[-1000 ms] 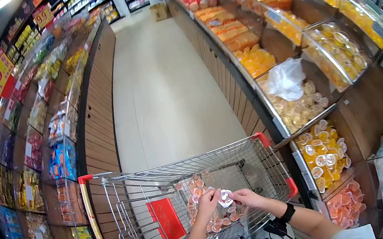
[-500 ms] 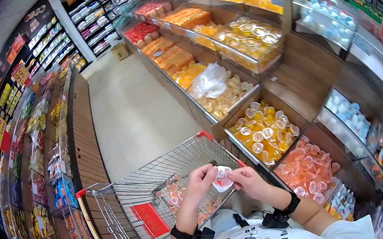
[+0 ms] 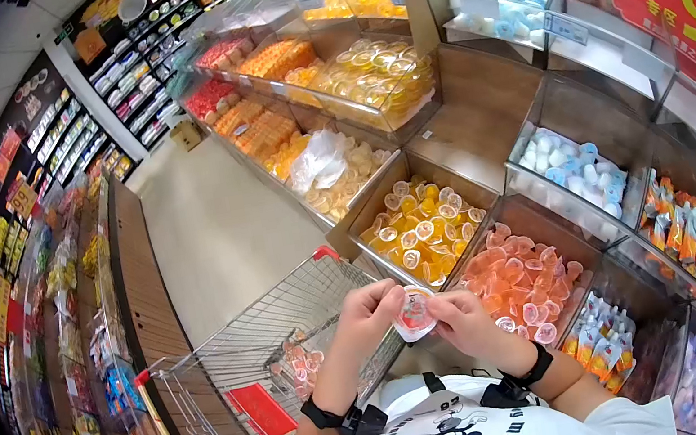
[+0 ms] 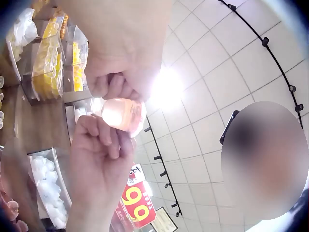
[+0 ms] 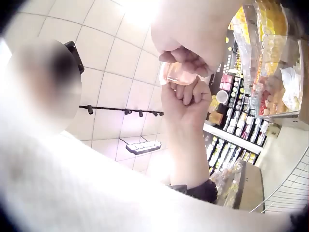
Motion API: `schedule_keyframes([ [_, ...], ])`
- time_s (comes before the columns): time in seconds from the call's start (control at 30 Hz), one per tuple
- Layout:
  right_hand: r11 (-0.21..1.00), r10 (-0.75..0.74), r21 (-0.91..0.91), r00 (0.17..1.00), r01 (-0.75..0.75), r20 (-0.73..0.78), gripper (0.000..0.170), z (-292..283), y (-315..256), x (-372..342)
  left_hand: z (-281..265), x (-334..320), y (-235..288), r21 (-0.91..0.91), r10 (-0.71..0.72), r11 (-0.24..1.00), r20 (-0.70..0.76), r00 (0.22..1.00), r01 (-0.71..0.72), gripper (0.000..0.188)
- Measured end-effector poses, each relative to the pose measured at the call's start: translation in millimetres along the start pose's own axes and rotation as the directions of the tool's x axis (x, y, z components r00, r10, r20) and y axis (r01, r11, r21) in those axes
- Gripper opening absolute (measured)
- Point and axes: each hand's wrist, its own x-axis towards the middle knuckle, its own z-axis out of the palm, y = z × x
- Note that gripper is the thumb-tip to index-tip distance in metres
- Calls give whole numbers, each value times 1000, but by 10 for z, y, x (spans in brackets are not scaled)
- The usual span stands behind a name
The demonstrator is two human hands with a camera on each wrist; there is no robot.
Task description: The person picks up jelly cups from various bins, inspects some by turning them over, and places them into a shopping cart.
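Head view: both hands' fingers grip a cup; a bin holds yellow cups.

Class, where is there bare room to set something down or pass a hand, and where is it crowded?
Bare: the brown board between the yellow cups and blue-and-white packs; the aisle floor beyond the cart.
Crowded: the bins of yellow cups and pink cups, and between the hands, where a pink cup fills the gap.
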Motion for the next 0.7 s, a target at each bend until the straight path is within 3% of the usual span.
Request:
schedule_keyframes([
  [0.1,1000,-16,-8,999,15,-38,28,-46,-84,-95,225,61,117,-47,-16,999,-76,997,13,24],
  [0.2,999,-34,-15,999,33,-36,28,-101,-139,-154,214,104,32,-56,-15,998,33,999,16,23],
  [0.4,996,-48,-83,996,42,-74,30,-166,-114,-174,219,166,-163,-151,-28,988,71,997,38,20],
  [0.53,992,-21,-122,987,1,-162,32,-381,238,16,247,301,-512,-217,-158,967,-107,982,132,19],
  [0.63,965,-14,-258,971,-50,-237,33,-549,367,11,104,397,-1169,-106,-277,959,-159,948,262,18],
  [0.67,948,-21,-313,969,-58,-244,31,-723,593,29,100,371,-1182,70,-303,946,-147,942,315,18],
  [0.7,929,-27,-365,968,-68,-250,30,-853,769,30,90,329,-1250,11,-346,936,-136,928,351,17],
])
